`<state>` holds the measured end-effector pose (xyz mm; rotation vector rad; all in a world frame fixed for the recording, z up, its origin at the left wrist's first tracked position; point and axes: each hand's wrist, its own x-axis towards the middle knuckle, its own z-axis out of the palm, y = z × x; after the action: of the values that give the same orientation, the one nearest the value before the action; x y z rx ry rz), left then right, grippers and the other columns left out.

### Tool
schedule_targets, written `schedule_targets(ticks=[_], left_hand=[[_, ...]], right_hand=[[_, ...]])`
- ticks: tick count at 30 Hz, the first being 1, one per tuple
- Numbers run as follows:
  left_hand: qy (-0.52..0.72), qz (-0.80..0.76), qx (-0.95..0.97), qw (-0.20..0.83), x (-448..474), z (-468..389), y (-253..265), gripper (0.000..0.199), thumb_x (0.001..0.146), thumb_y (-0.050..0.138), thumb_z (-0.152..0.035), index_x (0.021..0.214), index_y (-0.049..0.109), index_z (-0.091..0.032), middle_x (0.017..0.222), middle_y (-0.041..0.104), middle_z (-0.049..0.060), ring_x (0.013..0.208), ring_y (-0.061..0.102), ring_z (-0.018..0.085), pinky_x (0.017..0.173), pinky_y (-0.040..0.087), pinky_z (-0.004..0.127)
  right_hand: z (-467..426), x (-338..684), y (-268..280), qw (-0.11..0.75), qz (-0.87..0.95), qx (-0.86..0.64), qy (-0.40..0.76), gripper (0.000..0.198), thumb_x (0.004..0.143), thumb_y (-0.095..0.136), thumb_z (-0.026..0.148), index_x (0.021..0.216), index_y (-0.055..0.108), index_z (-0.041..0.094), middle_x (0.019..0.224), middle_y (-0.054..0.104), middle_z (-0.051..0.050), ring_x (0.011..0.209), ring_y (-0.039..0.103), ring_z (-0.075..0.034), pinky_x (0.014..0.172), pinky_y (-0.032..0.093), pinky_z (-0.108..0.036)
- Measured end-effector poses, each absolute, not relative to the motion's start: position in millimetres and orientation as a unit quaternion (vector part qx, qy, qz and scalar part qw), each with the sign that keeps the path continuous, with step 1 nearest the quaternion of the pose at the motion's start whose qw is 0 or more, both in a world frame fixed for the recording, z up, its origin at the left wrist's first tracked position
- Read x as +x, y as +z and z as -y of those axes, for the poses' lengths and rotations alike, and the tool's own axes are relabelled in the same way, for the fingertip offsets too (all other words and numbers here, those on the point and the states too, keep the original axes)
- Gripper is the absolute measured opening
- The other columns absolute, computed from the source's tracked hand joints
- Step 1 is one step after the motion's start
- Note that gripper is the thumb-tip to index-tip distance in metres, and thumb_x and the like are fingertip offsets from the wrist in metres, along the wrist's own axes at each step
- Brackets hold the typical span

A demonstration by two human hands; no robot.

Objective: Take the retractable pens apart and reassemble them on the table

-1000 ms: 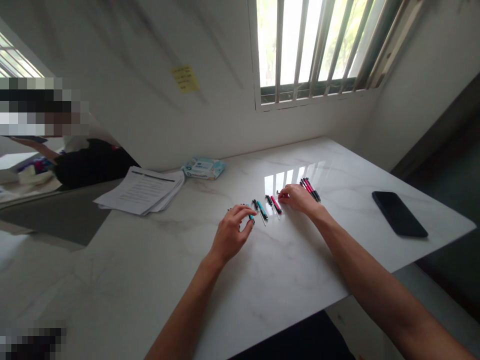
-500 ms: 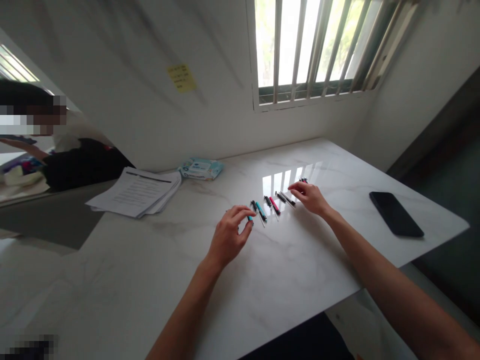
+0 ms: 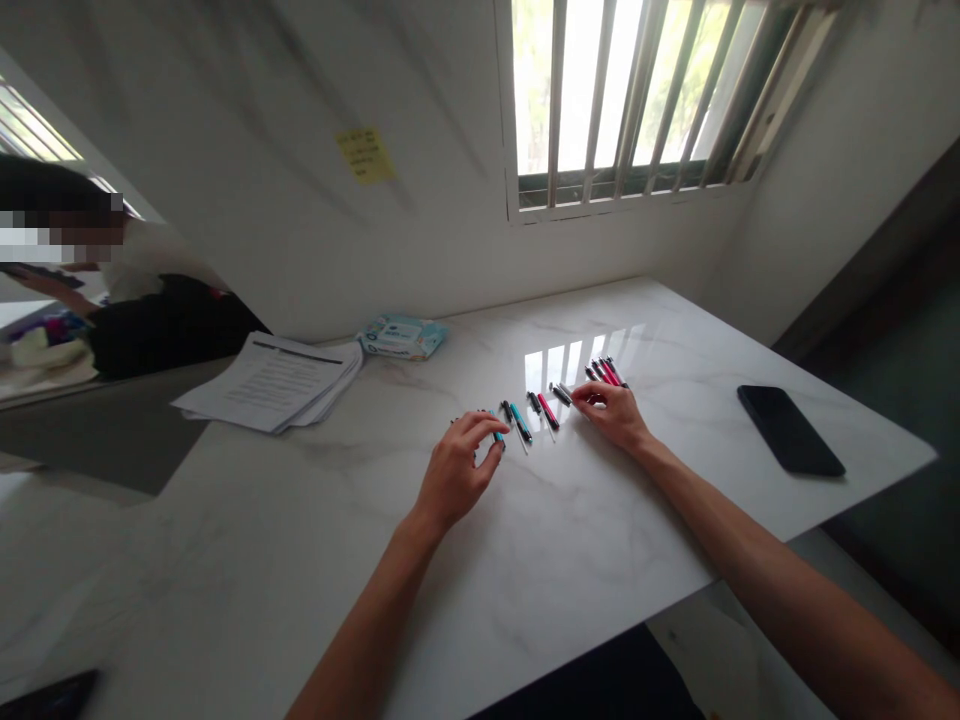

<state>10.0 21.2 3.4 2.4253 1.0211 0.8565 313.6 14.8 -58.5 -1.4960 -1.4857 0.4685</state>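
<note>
My left hand [image 3: 459, 468] rests on the table, fingers curved and thumb apart from them, beside a teal pen [image 3: 498, 432] partly hidden by the fingertips. To its right lie a teal pen barrel [image 3: 518, 418] with a black piece and a thin refill [image 3: 521, 441], then a red pen barrel [image 3: 548, 411] with a short black part [image 3: 534, 402]. My right hand [image 3: 616, 412] has thumb and fingertips drawn together at the grey pen parts [image 3: 560, 393]; what they grip is hidden. Behind it, several pens [image 3: 606, 371], some red, lie side by side.
A black phone [image 3: 790, 430] lies on the table at right. Papers [image 3: 266, 380] and a blue wipes packet [image 3: 403, 337] stand by the wall. A yellow note [image 3: 365, 155] hangs above. At far left another person [image 3: 150, 260] sits beyond a partition.
My right hand has moved left and toward me, over the grey pen parts, uncovering the group of pens behind it. My left hand has stayed almost still.
</note>
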Motion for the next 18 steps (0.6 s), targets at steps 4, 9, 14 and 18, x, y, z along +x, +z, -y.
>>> schedule_targets(ticks=[4,9,14,18], left_hand=[[0.303,-0.364,0.860,0.191,10.4,-21.7,2.1,0.020,0.095,0.057,-0.022,0.107,0.072,-0.027,0.120,0.068,0.006,0.115,0.065,0.024,0.089,0.056,0.035],[0.300,-0.368,0.859,0.191,9.9,-22.0,3.0,0.020,0.096,0.057,-0.022,0.107,0.072,-0.027,0.120,0.068,0.006,0.113,0.066,0.023,0.087,0.057,0.034],[0.302,-0.365,0.860,0.189,10.1,-21.4,4.0,0.019,0.096,0.056,-0.022,0.106,0.072,-0.027,0.120,0.068,0.006,0.113,0.066,0.023,0.086,0.057,0.033],[0.301,-0.364,0.860,0.190,9.9,-21.2,3.7,0.020,0.096,0.056,-0.022,0.107,0.072,-0.027,0.121,0.067,0.006,0.113,0.065,0.023,0.087,0.056,0.033]], right_hand=[[-15.1,310.1,-59.4,0.477,0.605,-0.607,0.194,0.023,0.087,0.067,0.038,0.100,0.076,0.020,0.099,0.080,-0.007,0.089,0.074,-0.023,0.087,0.059,-0.036],[-16.5,307.8,-57.2,0.450,0.636,-0.606,0.158,0.019,0.090,0.065,0.034,0.099,0.077,0.023,0.097,0.080,-0.004,0.084,0.071,-0.020,0.081,0.056,-0.033],[-17.8,306.7,-57.4,0.417,0.654,-0.620,0.114,0.017,0.091,0.066,0.026,0.101,0.080,0.024,0.096,0.080,-0.004,0.086,0.069,-0.021,0.081,0.053,-0.032],[-18.7,307.1,-60.2,0.405,0.655,-0.630,0.102,0.018,0.091,0.068,0.025,0.103,0.082,0.024,0.097,0.079,-0.006,0.082,0.069,-0.020,0.080,0.054,-0.031]])
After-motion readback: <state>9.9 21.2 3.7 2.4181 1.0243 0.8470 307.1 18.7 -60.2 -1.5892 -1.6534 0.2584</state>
